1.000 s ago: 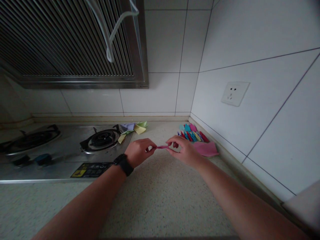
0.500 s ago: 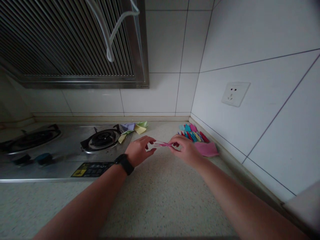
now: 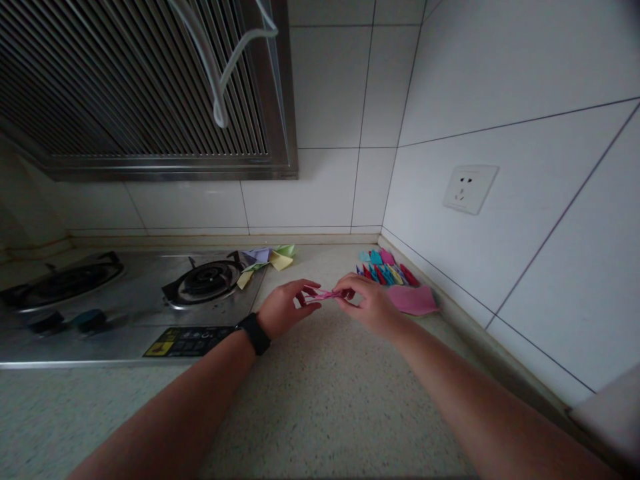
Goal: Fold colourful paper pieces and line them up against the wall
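Pinching a small folded piece of pink paper (image 3: pixel 327 295), the right hand (image 3: pixel 367 300) held its thumb and forefinger close together on the right end. The left hand (image 3: pixel 283 310) had its thumb and fingers parted in a narrow gap, with the thin left ends of the paper between them; whether those fingers touched it could not be told. The paper was above the counter (image 3: pixel 320 400), between the two hands and near the middle of the view.

The step in hand looked like parting or adjusting the folds, one hand steadying while the other worked the loose ends. The next move seemed to call for a firm hold on the right and a light, exact touch on the left, since paper so thin could crease or tear.

A flat pink sheet (image 3: pixel 413 299) lay beside the right forearm, just in front of a group of small coloured folded papers (image 3: pixel 385 274) in the corner. Yellow, green and purple papers (image 3: pixel 280 259) lay by the stove (image 3: pixel 135 313).

No brand could be read. The stove's black sticker (image 3: pixel 190 341) had a yellow patch and pale marks too small to make out.
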A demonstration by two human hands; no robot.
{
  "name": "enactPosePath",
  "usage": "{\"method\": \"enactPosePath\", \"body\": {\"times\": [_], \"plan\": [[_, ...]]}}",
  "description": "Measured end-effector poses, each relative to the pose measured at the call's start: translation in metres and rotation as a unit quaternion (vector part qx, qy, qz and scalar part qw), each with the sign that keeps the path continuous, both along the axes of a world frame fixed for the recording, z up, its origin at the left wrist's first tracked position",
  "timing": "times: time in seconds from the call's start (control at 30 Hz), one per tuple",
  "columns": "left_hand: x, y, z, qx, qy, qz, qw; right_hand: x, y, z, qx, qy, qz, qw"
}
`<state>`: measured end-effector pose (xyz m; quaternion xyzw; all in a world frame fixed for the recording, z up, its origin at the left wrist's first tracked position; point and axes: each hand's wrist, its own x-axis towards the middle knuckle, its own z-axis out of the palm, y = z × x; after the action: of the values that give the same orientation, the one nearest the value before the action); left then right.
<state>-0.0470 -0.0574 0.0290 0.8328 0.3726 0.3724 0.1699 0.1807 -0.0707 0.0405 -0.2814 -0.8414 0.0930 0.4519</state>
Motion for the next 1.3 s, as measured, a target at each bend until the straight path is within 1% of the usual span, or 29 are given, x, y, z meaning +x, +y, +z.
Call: {"method": "enactPosePath", "body": {"times": [0.17,0.3,0.43,0.57,0.63,0.77,0.9,1.07,1.2,1.3], "plan": [[0.002,-0.004,0.006,-0.008,-0.011,-0.006,1.000,-0.001,0.001,-0.003,-0.044,0.000,-0.006,0.999],[0.001,-0.007,0.010,-0.006,-0.024,-0.005,1.000,-0.002,0.002,-0.006,-0.113,0.020,-0.013,0.993],[0.000,-0.008,0.009,-0.023,-0.039,-0.019,0.999,-0.004,0.008,-0.012,-0.216,0.101,0.022,0.971],[0.003,-0.008,0.007,-0.063,-0.078,-0.041,0.994,-0.006,0.014,-0.020,-0.277,0.159,0.068,0.945],[0.005,-0.009,0.007,-0.089,-0.095,-0.055,0.990,-0.008,0.014,-0.022,-0.299,0.165,0.084,0.936],[0.010,-0.010,0.007,-0.119,-0.113,-0.076,0.984,-0.011,0.010,-0.021,-0.343,0.137,0.093,0.925],[0.013,-0.010,0.006,-0.130,-0.135,-0.080,0.979,-0.015,0.006,-0.019,-0.362,0.132,0.091,0.918],[0.011,-0.010,0.006,-0.144,-0.146,-0.082,0.975,-0.014,0.008,-0.018,-0.362,0.150,0.088,0.916],[0.011,-0.011,0.007,-0.178,-0.167,-0.086,0.966,-0.012,0.010,-0.018,-0.345,0.162,0.055,0.923],[0.011,-0.009,0.005,-0.190,-0.190,-0.082,0.960,-0.010,0.011,-0.017,-0.325,0.148,0.039,0.933]]}}
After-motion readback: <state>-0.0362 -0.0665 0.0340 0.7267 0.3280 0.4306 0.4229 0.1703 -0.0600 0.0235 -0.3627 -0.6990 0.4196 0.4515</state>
